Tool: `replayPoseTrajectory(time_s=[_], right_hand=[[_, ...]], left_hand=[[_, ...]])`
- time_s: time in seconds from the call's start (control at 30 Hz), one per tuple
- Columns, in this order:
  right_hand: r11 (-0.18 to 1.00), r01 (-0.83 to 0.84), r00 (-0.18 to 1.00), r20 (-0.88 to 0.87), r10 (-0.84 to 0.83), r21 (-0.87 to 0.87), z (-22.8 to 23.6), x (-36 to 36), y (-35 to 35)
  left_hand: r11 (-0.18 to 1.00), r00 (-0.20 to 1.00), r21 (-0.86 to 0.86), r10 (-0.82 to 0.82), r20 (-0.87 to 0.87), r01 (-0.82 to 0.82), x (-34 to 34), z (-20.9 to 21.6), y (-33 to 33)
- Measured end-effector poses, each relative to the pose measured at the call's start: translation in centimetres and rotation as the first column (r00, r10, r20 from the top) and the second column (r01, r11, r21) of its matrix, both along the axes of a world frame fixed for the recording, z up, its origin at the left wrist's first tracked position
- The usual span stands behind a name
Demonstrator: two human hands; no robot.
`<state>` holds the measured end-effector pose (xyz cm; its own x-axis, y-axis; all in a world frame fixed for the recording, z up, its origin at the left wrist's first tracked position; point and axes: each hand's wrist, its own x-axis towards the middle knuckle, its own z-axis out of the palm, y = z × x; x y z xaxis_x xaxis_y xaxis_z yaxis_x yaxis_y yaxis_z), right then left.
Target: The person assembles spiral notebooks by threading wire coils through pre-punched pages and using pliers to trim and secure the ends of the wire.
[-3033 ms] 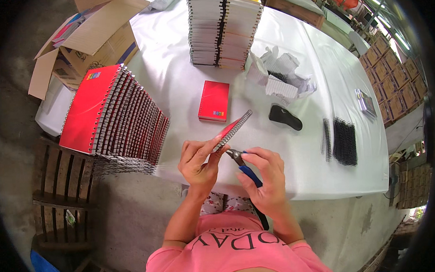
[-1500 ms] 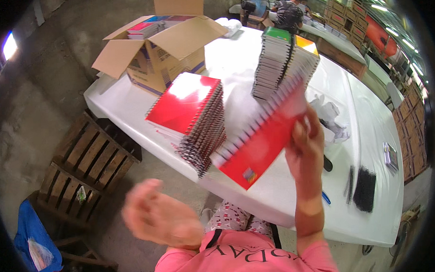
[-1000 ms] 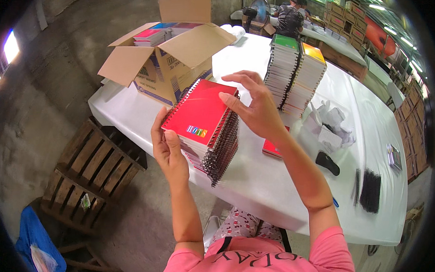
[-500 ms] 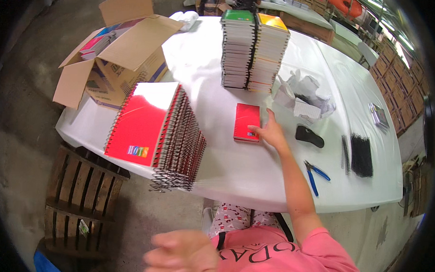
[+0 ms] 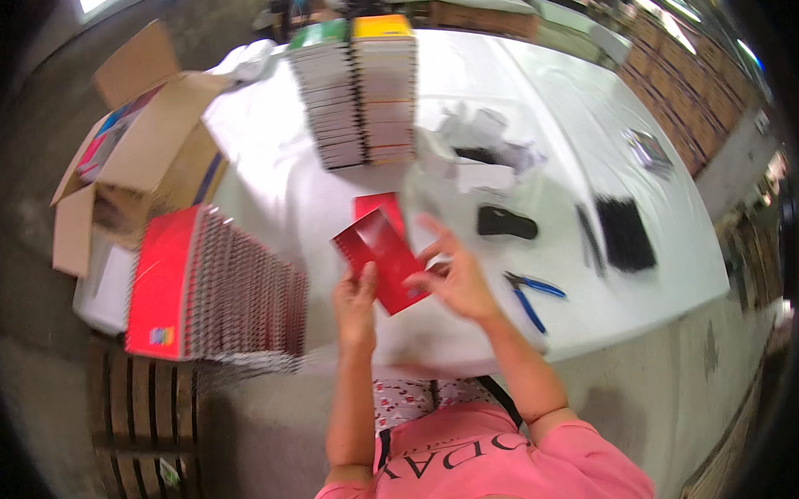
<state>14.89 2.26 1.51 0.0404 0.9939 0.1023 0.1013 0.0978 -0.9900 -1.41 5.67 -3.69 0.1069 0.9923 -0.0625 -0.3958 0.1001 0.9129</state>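
Over the near middle of the table I hold a thin red notebook cover (image 5: 384, 266), tilted, with small holes along one edge. My left hand (image 5: 356, 308) grips its lower left side, thumb on top. My right hand (image 5: 458, 283) pinches the right edge near the lower corner, its index finger stretched away; motion blurs it somewhat. Behind the cover, partly hidden by it, another small red cover or notebook (image 5: 378, 204) lies on the table. To the left stands a tall, leaning stack of red spiral notebooks (image 5: 167, 280).
Green (image 5: 328, 102) and yellow notebook stacks (image 5: 385, 96) stand at the back. An open carton (image 5: 162, 135) is at far left. Rightward lie crumpled plastic wrapping (image 5: 488, 150), a black oblong object (image 5: 507, 222), blue-handled pliers (image 5: 533, 302) and black spiral coils (image 5: 625, 233).
My left hand has come up from below the table edge onto the red cover. The cover has been lifted off the table, leaving another red one lying there. The view has shifted rightward.
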Motion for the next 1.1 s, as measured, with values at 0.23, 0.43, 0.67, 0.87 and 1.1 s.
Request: replayPoseTrajectory(time_s=[0.23,0.43,0.67,0.87,1.1], right_hand=[[0.659,0.510,0.171,0.685,-0.708,0.553,-3.7,18.6,-3.4],[0.641,0.706,-0.020,0.913,-0.407,0.301,-5.6,27.2,-3.2],[0.696,0.677,-0.002,0.946,-0.325,0.241,-1.0,27.4,-2.6],[0.786,0.567,0.114,0.922,-0.370,0.246,-1.4,28.4,-3.8],[0.950,0.309,0.612,0.773,-0.167,-0.039,-0.2,22.5,-3.7]], left_hand=[[0.794,0.306,0.403,0.286,-0.908,0.456,0.8,7.4,-3.6],[0.737,0.032,0.372,0.431,-0.902,0.564,2.6,4.3,-4.7],[0.627,0.218,0.726,0.695,-0.685,0.281,4.4,0.8,-4.7],[0.606,0.232,0.759,0.723,-0.651,0.240,4.6,0.0,-4.6],[0.600,0.219,0.767,0.736,-0.641,0.228,4.4,-0.1,-4.2]])
